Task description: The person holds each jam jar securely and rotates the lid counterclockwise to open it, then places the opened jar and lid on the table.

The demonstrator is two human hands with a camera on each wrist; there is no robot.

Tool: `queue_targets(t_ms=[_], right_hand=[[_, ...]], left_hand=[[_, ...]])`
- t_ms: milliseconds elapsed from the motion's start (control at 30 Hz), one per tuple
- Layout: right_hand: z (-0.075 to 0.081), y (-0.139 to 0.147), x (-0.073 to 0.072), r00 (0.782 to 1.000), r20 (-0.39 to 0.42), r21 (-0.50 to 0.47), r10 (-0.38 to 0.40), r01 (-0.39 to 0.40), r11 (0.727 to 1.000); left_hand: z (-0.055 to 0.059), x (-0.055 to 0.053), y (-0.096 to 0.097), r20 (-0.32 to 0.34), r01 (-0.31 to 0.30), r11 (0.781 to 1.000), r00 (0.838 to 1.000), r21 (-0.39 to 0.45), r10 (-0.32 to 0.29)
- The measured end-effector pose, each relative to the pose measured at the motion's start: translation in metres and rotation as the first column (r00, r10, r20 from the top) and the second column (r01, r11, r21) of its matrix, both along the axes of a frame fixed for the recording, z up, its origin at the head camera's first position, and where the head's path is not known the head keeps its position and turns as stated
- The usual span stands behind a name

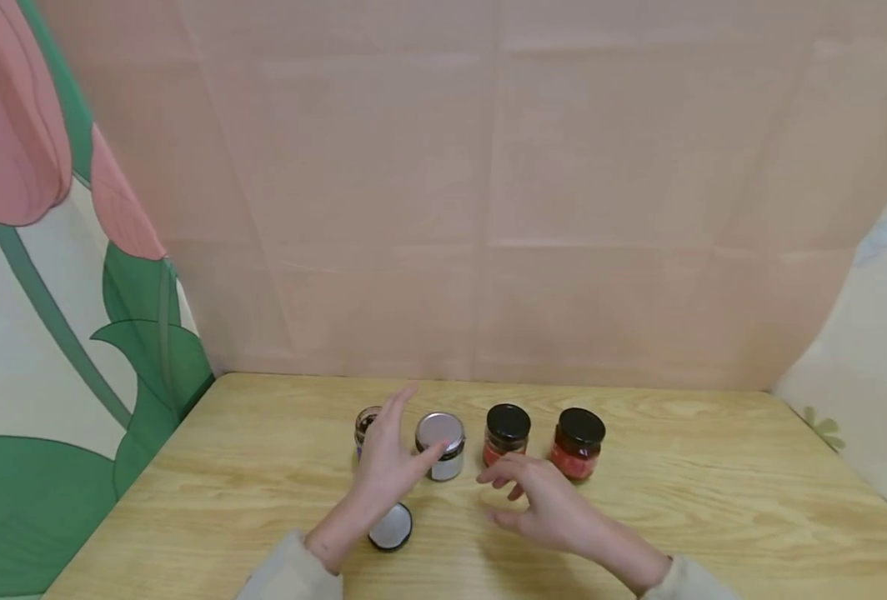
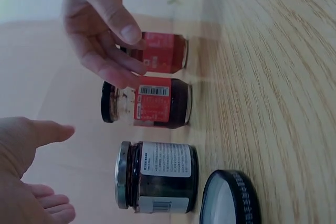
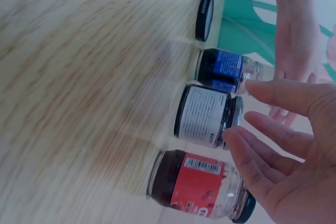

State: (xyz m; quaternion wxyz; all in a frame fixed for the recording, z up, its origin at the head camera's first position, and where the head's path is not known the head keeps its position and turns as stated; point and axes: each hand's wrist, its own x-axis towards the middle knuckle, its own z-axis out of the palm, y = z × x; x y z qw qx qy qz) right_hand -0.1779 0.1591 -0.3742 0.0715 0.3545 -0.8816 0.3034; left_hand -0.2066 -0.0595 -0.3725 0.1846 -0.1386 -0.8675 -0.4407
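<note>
My left hand hovers with spread fingers between an uncapped jar with a blue label and a jar with a silver lid and white label. It holds nothing. In the head view it partly covers the uncapped jar. My right hand, fingers loosely bent and holding nothing, is in front of a red-labelled jar with a black lid. Another red-labelled, black-lidded jar stands at the right end of the row. A loose lid lies on the table near my left wrist, its pale inside upward.
The jars stand in a row across a wood-grain table. Behind it hangs a creased pinkish cloth. A tulip-patterned cloth covers the left side, and a pale cloth is at the right.
</note>
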Motion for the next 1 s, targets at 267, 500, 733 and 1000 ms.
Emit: queue_targets(t_ms=[267,500,733,1000], right_hand=[[-0.002,0.009,-0.001,1.000,0.019,-0.004,-0.009,0.009,1.000],[-0.004,0.016,-0.002,1.000,0.019,0.007,-0.009,0.009,1.000],[-0.005,0.018,-0.005,1.000,0.029,0.014,-0.004,0.003,1.000],[-0.007,0.019,-0.004,0.999,0.033,0.003,0.006,-0.006,1.000]], left_hand=[[-0.012,-0.004,0.010,0.088,0.063,0.995,0.994,-0.080,-0.056],[-0.024,-0.013,0.013,0.132,0.060,0.995,0.990,-0.075,-0.050],[-0.035,-0.018,0.013,0.193,0.049,0.998,0.980,-0.028,-0.043],[-0.044,-0.024,0.018,0.226,0.002,1.000,0.974,0.017,-0.006]])
